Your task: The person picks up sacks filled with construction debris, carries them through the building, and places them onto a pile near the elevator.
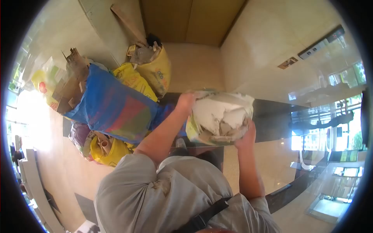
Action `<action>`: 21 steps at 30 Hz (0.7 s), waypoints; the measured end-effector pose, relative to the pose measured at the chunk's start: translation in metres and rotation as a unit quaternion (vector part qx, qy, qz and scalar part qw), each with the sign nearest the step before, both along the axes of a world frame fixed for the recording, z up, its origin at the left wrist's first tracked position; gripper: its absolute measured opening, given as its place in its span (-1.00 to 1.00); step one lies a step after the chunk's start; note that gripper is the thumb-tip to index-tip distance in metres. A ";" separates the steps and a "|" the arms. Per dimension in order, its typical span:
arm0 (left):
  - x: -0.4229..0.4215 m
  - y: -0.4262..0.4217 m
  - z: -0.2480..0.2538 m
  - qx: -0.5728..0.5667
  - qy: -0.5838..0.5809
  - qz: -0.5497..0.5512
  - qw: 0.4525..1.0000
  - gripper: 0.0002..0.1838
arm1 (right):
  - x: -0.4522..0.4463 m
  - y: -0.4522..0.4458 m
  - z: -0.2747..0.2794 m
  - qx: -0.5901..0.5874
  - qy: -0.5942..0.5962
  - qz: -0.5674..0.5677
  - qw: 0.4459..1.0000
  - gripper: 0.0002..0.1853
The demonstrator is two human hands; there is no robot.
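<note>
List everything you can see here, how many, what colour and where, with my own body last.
Held bag: one, yellowish-green and white, between the hands
Broken pieces: several, mostly whitish, inside it
Big bag: one, blue with red and green, left
Bright yellow bag: one, yellow, behind the big bag
Stuffed bag: one, pale yellow, rear left
Tube bag: one, yellow, lower left
Cardboard: several, brown, far left
Button panel: one, dark and grey, right wall
Left hand: one, bare, on the held bag's left
Right hand: one, bare, on its right
Shirt: one, grey, bottom centre
Strap: one, black, across it
</note>
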State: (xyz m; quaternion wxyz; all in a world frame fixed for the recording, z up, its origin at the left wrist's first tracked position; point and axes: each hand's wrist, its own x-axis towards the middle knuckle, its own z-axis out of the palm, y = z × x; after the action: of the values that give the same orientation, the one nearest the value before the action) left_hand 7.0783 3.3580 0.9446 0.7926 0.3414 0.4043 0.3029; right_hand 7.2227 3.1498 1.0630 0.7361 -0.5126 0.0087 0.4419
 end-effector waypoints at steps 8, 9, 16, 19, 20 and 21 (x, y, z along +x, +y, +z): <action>-0.026 0.105 -0.085 0.367 0.261 0.043 0.892 -0.75 | 0.077 0.200 -0.069 -0.016 0.106 0.133 0.985 -0.62; -0.031 0.107 -0.086 0.430 0.369 0.031 0.823 -0.74 | 0.083 0.226 -0.084 -0.028 0.120 0.160 0.979 -0.60; -0.050 0.122 -0.216 0.109 0.295 0.256 0.914 -0.71 | 0.075 0.369 -0.201 -0.204 0.104 0.283 0.931 -0.55; -0.052 0.112 -0.211 0.197 0.555 0.146 0.795 -0.77 | 0.068 0.419 -0.308 -0.234 0.010 0.394 0.889 -0.56; -0.052 0.112 -0.205 0.225 0.627 0.100 0.739 -0.78 | 0.058 0.432 -0.334 -0.238 -0.027 0.431 0.870 -0.55; -0.054 0.114 -0.208 0.252 0.692 0.054 0.674 -0.79 | 0.045 0.449 -0.345 -0.237 -0.029 0.451 0.860 -0.52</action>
State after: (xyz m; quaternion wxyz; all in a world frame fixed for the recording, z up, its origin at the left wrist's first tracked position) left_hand 7.0245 3.4720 0.7371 0.1515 0.6180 0.7632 0.1124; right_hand 7.2672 3.5983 0.7175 0.3128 -0.6321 -0.1398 0.6950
